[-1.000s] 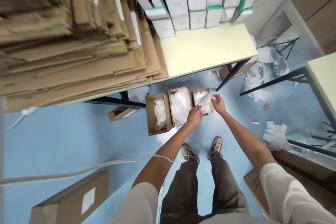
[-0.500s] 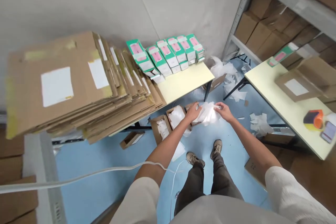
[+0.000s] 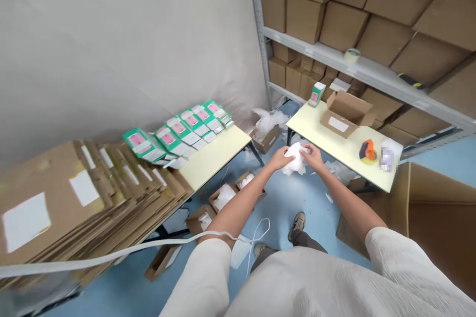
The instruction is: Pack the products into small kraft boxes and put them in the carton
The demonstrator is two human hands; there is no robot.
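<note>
Between my hands is a crumpled bundle of thin white paper (image 3: 295,159), held above the blue floor. My left hand (image 3: 279,158) grips its left side, and my right hand (image 3: 312,155) has fingers closed on its upper right side. Whether anything lies inside the bundle cannot be seen. Ahead to the right, an open cardboard box (image 3: 344,114) stands on a pale yellow table (image 3: 316,131). Beside that box is a green and white box with a pink panel (image 3: 316,95).
Flattened cartons (image 3: 55,198) and several green boxes (image 3: 189,121) cover the left table (image 3: 223,151). Small boxes with white paper (image 3: 224,196) sit on the floor below. An orange tape dispenser (image 3: 368,150) lies on the right table. A large open carton (image 3: 439,198) stands at right. A white cable (image 3: 148,246) crosses at left.
The view has turned right, toward the right table and the shelves. My hands have moved with the paper away from the floor boxes, and the paper is gathered into a tighter bundle.
</note>
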